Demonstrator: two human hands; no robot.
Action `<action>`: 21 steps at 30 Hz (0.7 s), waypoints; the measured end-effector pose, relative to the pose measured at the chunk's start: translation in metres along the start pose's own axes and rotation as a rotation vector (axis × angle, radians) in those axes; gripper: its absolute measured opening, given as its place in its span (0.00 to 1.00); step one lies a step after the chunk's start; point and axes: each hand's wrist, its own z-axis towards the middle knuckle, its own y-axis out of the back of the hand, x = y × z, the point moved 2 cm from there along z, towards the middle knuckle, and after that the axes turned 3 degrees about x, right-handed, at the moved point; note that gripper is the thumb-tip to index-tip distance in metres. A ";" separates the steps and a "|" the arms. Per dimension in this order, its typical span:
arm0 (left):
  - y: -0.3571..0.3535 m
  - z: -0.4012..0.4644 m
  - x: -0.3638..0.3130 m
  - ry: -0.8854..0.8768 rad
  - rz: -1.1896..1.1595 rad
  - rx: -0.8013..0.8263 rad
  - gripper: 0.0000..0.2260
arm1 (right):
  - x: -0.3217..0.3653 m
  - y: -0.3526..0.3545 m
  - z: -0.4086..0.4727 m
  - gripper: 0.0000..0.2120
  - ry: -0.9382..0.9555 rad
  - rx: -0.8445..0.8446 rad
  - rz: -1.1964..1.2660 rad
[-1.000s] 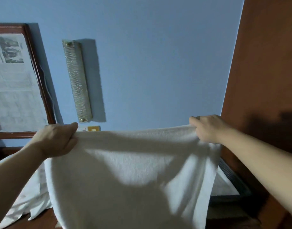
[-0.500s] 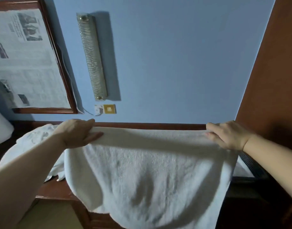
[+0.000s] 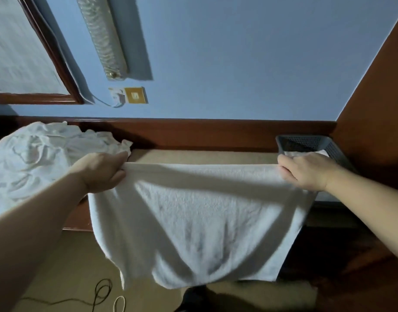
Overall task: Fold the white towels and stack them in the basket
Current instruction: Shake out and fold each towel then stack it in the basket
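A white towel (image 3: 200, 224) hangs spread in front of me, its top edge stretched level. My left hand (image 3: 101, 171) grips the top left corner and my right hand (image 3: 306, 171) grips the top right corner. The towel's lower part droops past the front of the desk. Behind my right hand sits a grey perforated basket (image 3: 306, 141) against the back rail, with a bit of white cloth showing inside it. A heap of crumpled white towels (image 3: 40, 158) lies on the desk at the left.
A beige desk top (image 3: 200, 156) with a dark wooden back rail (image 3: 193, 131) runs under the blue wall. A brown wooden panel (image 3: 378, 97) closes the right side. Cables (image 3: 101, 291) lie on the floor below.
The view has tilted down, bringing the desk, heap and basket into sight. Both hands have lowered the stretched towel toward the desk, still holding its top corners.
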 end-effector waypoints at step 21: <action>-0.206 0.336 0.120 0.303 -0.504 0.242 0.04 | -0.086 -0.160 0.334 0.09 -0.287 0.487 0.190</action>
